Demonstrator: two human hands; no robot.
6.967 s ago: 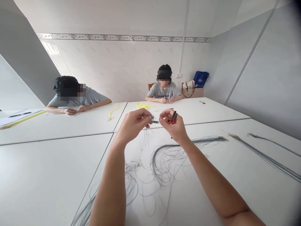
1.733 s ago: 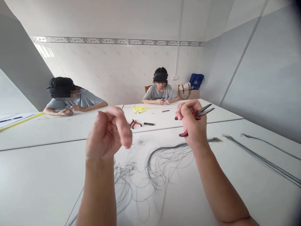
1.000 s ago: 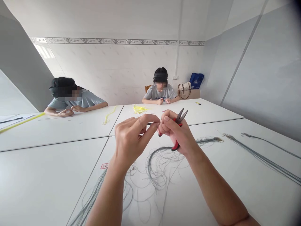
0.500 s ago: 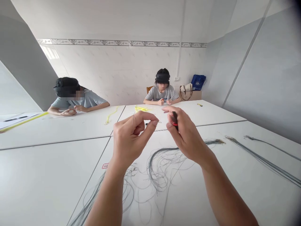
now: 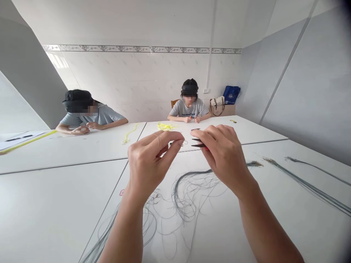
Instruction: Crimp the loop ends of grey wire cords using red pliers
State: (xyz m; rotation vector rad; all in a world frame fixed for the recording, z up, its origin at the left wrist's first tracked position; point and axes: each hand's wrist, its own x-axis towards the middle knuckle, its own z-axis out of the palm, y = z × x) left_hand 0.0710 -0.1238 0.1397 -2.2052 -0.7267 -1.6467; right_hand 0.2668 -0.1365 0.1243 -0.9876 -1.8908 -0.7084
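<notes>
My left hand (image 5: 153,157) pinches a small fish hook (image 5: 186,142) between thumb and forefinger, its thin bend sticking out to the right. A fine clear line (image 5: 158,138) runs round the base of that forefinger. My right hand (image 5: 223,151) is closed round a pair of small snips with red on the handle; their dark blades (image 5: 197,143) stand apart and point left at the hook, a short gap away. Most of the handle is hidden in the palm. Below the hands, a bundle of grey line (image 5: 177,190) curves over the white table (image 5: 233,226).
More grey bundles lie at right (image 5: 304,182) and under my left forearm (image 5: 101,241). Yellow strands (image 5: 165,126) rest farther back, near a yellow cutter (image 5: 233,121). Two people, one at left (image 5: 109,115) and one opposite (image 5: 189,109), sit across the table.
My right hand has turned, so the snips' blades, upright before, now point left toward the hook. My left hand keeps its pinch almost in place.
</notes>
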